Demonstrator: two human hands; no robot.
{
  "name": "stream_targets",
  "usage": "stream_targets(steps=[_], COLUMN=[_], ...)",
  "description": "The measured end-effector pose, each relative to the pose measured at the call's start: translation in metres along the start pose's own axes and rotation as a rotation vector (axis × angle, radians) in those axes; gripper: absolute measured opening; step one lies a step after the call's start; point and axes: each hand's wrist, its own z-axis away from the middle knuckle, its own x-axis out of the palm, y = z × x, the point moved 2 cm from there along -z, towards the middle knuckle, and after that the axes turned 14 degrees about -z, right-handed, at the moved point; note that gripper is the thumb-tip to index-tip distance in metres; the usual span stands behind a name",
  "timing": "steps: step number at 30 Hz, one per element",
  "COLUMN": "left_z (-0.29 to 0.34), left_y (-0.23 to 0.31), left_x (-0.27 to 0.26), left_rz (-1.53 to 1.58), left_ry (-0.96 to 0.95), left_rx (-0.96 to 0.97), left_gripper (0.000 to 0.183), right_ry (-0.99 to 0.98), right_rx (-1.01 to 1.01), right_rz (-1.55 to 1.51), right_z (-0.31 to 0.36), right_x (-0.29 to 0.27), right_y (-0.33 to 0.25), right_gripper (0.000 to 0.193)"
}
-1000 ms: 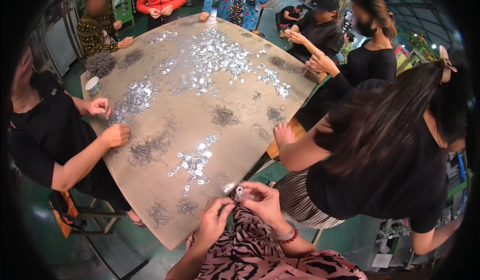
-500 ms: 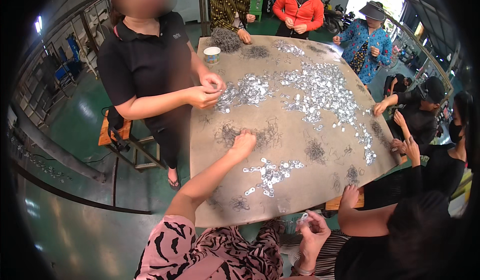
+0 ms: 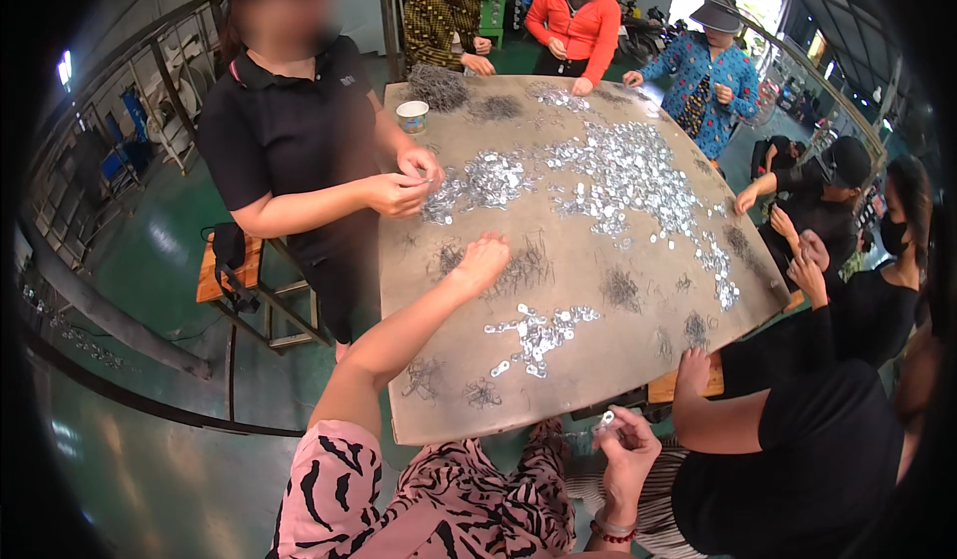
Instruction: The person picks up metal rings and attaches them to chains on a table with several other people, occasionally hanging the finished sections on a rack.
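Note:
My left arm stretches over the table, and my left hand [image 3: 482,263] is at a pile of thin dark wire pieces [image 3: 528,266]. Its fingers are curled down and closed; whatever lies between the tips is hidden by the hand. Close to my body at the table's near edge, my right hand [image 3: 628,451] pinches a small shiny metal tab [image 3: 606,419] with a hole in it, held upright between thumb and fingers. Between the two hands lies a heap of similar silvery tabs [image 3: 539,338] on the brown tabletop [image 3: 449,350].
Larger heaps of metal tabs [image 3: 628,175] cover the table's far half. Smaller wire piles [image 3: 482,392] lie near the front edge. A white tub [image 3: 412,115] and a wire mound [image 3: 436,88] stand far left. Co-workers surround the table; one person's arm [image 3: 723,429] is close to my right hand.
My left hand has stayed at the wire pile, its fingers shifting slightly. My right hand still holds the metal tab, now slightly higher. The view has shifted a little.

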Motion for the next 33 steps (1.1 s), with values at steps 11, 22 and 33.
stream_targets(steps=[11,22,33], left_z=[0.020,0.092,0.160], left_y=[-0.021,0.116,0.164], left_x=[0.044,-0.087,-0.103], left_rz=[0.295,1.000,1.645], left_ry=[0.003,-0.221,-0.380], left_rx=[-0.081,0.028,-0.020], left_gripper=[0.022,0.015,0.014], right_ry=[-0.093,-0.050,0.022], right_rx=[-0.038,0.005,-0.034], right_rz=[0.216,0.030,0.026], right_z=[0.012,0.027,0.027], right_x=[-0.007,-0.022,-0.015], right_y=[0.005,0.019,0.040], right_gripper=[0.027,0.028,0.026])
